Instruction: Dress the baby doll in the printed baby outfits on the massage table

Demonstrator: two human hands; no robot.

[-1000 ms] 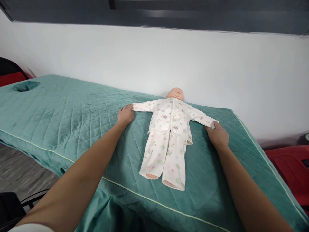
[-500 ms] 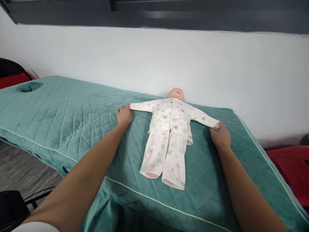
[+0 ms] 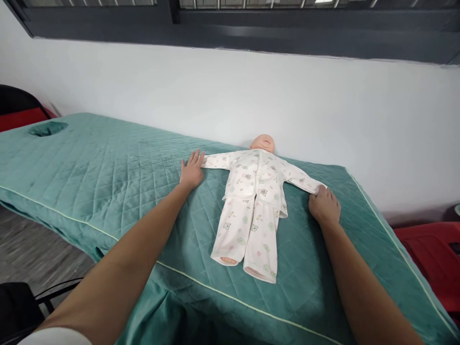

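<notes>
A baby doll (image 3: pixel 262 143) in white printed pyjamas (image 3: pixel 253 191) lies on its back on a green quilted table (image 3: pixel 108 167), arms spread wide, head toward the wall. My left hand (image 3: pixel 191 171) lies flat and open on the cover, fingers stretched out, touching the end of the doll's left-side sleeve. My right hand (image 3: pixel 324 205) rests on the cover at the other sleeve's cuff, fingers curled onto the cuff's edge. One doll foot shows at the trouser hem.
A white wall runs close behind the table, with a dark window frame above. A face hole (image 3: pixel 48 128) sits at the table's far left end. Red seats (image 3: pixel 434 254) stand at the right and far left; a dark chair (image 3: pixel 21 306) is at the lower left.
My left hand has opened flat with fingers stretched beside the sleeve end. My right hand shifted slightly down at the other cuff. The doll stays put.
</notes>
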